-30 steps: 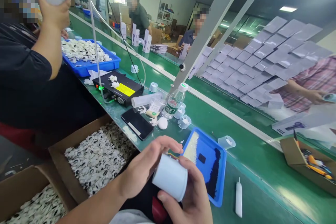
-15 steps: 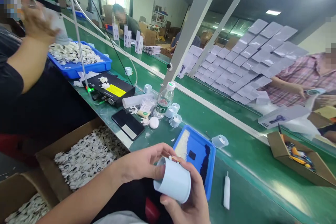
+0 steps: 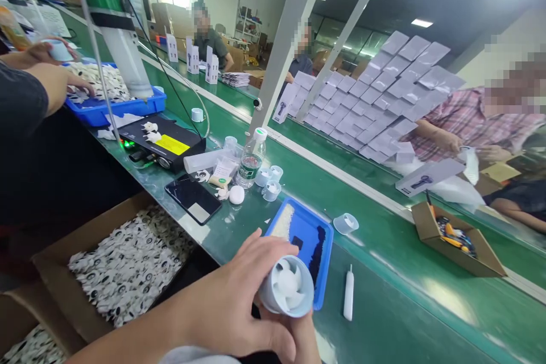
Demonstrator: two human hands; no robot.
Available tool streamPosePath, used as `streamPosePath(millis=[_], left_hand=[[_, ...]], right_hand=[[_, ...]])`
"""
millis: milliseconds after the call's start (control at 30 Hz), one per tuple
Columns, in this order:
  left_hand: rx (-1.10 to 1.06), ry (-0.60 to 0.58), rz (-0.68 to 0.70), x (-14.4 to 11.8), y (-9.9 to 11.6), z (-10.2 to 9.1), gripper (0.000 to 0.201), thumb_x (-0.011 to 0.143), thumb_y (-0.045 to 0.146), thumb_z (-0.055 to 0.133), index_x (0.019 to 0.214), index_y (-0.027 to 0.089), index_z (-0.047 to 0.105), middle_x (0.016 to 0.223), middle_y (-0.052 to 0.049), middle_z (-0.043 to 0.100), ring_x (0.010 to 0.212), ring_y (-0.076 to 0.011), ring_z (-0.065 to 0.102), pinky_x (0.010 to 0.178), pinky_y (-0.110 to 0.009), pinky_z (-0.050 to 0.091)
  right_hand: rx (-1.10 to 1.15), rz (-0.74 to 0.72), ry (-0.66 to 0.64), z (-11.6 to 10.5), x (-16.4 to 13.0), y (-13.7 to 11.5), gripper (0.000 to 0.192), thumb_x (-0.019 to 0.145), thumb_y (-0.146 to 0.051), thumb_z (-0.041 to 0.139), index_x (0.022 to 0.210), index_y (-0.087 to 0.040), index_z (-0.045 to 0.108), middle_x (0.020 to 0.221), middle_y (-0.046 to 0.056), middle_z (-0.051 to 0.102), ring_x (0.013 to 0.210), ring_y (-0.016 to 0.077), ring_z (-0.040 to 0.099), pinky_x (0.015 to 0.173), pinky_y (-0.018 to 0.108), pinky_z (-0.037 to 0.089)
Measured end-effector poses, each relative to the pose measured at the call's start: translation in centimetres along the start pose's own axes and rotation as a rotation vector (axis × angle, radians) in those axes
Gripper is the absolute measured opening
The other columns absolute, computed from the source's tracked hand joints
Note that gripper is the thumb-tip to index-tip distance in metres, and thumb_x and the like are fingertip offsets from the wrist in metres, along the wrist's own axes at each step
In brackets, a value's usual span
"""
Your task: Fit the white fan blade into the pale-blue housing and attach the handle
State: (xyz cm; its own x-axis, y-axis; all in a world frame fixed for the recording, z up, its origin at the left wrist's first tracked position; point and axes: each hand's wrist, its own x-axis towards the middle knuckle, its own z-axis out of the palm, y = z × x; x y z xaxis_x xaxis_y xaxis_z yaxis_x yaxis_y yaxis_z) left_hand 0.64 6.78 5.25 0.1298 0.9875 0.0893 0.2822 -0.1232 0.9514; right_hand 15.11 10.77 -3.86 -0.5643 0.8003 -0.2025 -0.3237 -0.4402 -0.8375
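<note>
With our left hand (image 3: 232, 301) wrapped over the side of the small plastic fan housing (image 3: 286, 294) and our right hand (image 3: 298, 335) cupped under it, largely hidden, we hold it low in front of us, just before the blue tray (image 3: 328, 244). It looks light, stiff and smooth, so we judge it could slip. The outer wall seems the place to grip, since the thin blades inside look fragile.
</note>
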Motion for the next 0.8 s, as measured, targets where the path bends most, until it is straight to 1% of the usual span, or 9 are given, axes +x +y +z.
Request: streamPosePath(millis=[67,167,267,333,433,533,633,733,800], left_hand=[[0.151,0.059,0.043,0.2,-0.4,-0.3,0.062,0.07,0.024,0.07,0.124,0.028,0.041,0.126,-0.004,0.046,0.117,-0.0228,0.044,0.096,-0.034,0.042],[0.361,0.215,0.15,0.9,-1.8,-0.4,0.048,0.078,0.01,0.056,0.121,0.025,0.041,0.121,-0.005,0.049,0.115,-0.0185,0.044,0.099,-0.034,0.04],[0.579,0.238,0.295,1.6,-3.2,0.1,0.055,0.072,-0.006,0.042,0.119,0.021,0.042,0.121,-0.006,0.049,0.118,-0.0177,0.04,0.103,-0.035,0.038],[0.639,0.212,0.373,1.9,-3.8,0.6,0.06,0.067,-0.01,0.038,0.119,0.02,0.041,0.119,-0.006,0.05,0.118,-0.0177,0.039,0.104,-0.036,0.037],[0.601,0.215,0.341,2.0,-4.1,0.9,0.056,0.07,-0.008,0.04,0.118,0.021,0.039,0.117,-0.005,0.049,0.117,-0.0164,0.038,0.103,-0.034,0.037],[0.558,0.237,0.235,1.7,-4.2,0.7,0.051,0.075,-0.004,0.044,0.117,0.024,0.038,0.117,-0.003,0.048,0.117,-0.0146,0.038,0.101,-0.031,0.038],[0.568,0.24,0.247,1.5,-4.4,0.8,0.052,0.075,-0.004,0.045,0.118,0.025,0.037,0.116,-0.003,0.047,0.117,-0.0144,0.037,0.102,-0.031,0.037],[0.616,0.213,0.301,1.4,-4.6,1.4,0.056,0.075,-0.007,0.041,0.12,0.024,0.035,0.118,-0.004,0.046,0.119,-0.0154,0.034,0.106,-0.034,0.032],[0.605,0.193,0.312,1.3,-4.5,1.6,0.054,0.076,-0.006,0.04,0.12,0.024,0.035,0.118,-0.004,0.046,0.119,-0.0155,0.033,0.106,-0.035,0.03]], right_hand=[[-0.182,-0.054,0.067,-0.6,0.2,-0.9,0.068,0.07,-0.057,0.07,0.122,-0.018,0.049,0.118,0.01,0.048,0.112,0.0193,0.046,0.098,0.031,0.043],[-0.206,-0.265,0.134,0.1,0.3,-3.3,0.053,0.08,-0.044,0.064,0.126,-0.025,0.042,0.121,0.008,0.043,0.106,0.0158,0.048,0.082,0.029,0.051],[-0.083,-0.398,0.052,1.6,-0.2,-5.7,0.041,0.088,-0.052,0.05,0.122,-0.029,0.044,0.128,0.008,0.035,0.115,0.0198,0.042,0.078,0.035,0.053],[-0.107,-0.457,0.009,2.2,-0.6,-6.8,0.04,0.086,-0.05,0.054,0.118,-0.028,0.049,0.129,0.007,0.034,0.122,0.0201,0.036,0.082,0.032,0.053],[0.067,-0.467,-0.193,1.7,-1.4,-7.9,0.032,0.09,-0.051,0.046,0.109,-0.027,0.053,0.109,0.006,0.043,0.09,0.0098,0.053,0.059,0.014,0.051],[0.246,-0.408,-0.361,0.7,-2.0,-8.3,0.031,0.094,-0.051,0.036,0.104,-0.026,0.052,0.09,0.003,0.04,0.061,0.0031,0.047,0.04,0.007,0.039],[0.099,-0.419,-0.354,0.6,-2.0,-7.9,0.025,0.096,-0.041,0.036,0.106,-0.025,0.052,0.095,0.005,0.038,0.079,0.0081,0.052,0.051,0.013,0.049],[-0.127,-0.497,-0.202,1.2,-1.5,-7.0,0.021,0.095,-0.034,0.044,0.109,-0.023,0.055,0.116,0.006,0.038,0.11,0.0138,0.046,0.088,0.027,0.052],[-0.137,-0.528,-0.204,1.1,-1.4,-6.6,0.023,0.091,-0.037,0.052,0.106,-0.02,0.057,0.116,0.008,0.042,0.107,0.0135,0.049,0.084,0.023,0.052]])
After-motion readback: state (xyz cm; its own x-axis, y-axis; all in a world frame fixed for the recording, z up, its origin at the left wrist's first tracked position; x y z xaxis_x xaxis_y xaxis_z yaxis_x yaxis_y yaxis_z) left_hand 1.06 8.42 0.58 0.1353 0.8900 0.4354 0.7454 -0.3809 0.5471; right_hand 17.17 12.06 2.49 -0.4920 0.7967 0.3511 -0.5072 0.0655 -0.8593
